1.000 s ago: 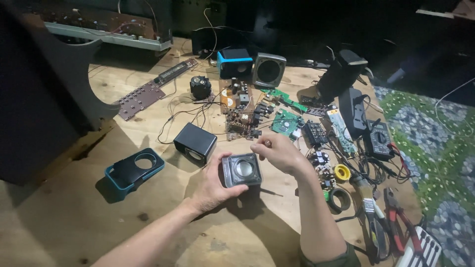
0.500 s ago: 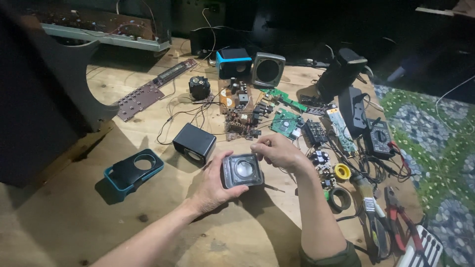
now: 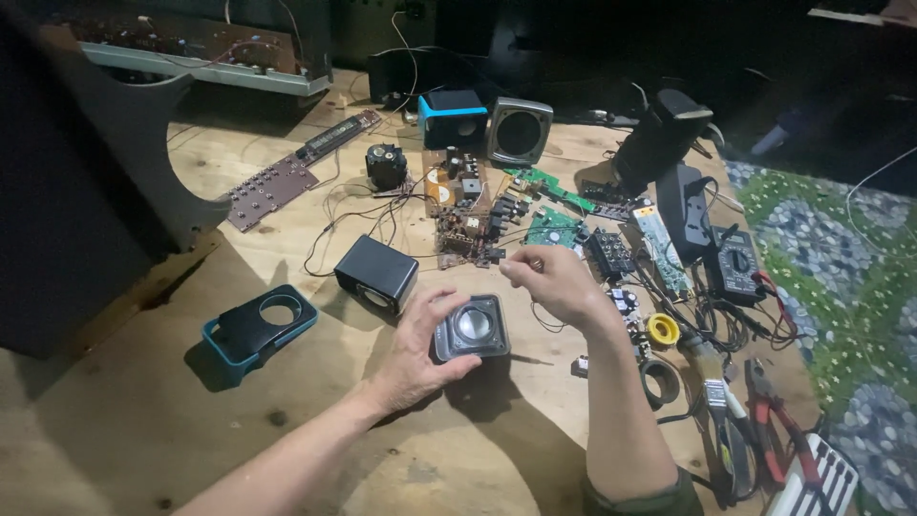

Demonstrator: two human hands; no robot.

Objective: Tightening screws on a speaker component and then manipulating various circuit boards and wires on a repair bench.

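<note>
both bare forearms enter from the lower edge and angle up toward the centre. left hand [image 3: 415, 354]: palm down, fingers curled and spread in a grip, thumb on the near side. right hand [image 3: 554, 282]: raised slightly above and to the right of the left, wrist bent, thumb and forefinger tips pinched together, other fingers loosely folded

free: bare wood near edge [image 3: 287, 459] | blocked: circuit boards [image 3: 468, 225], tools [image 3: 764, 420]
</note>
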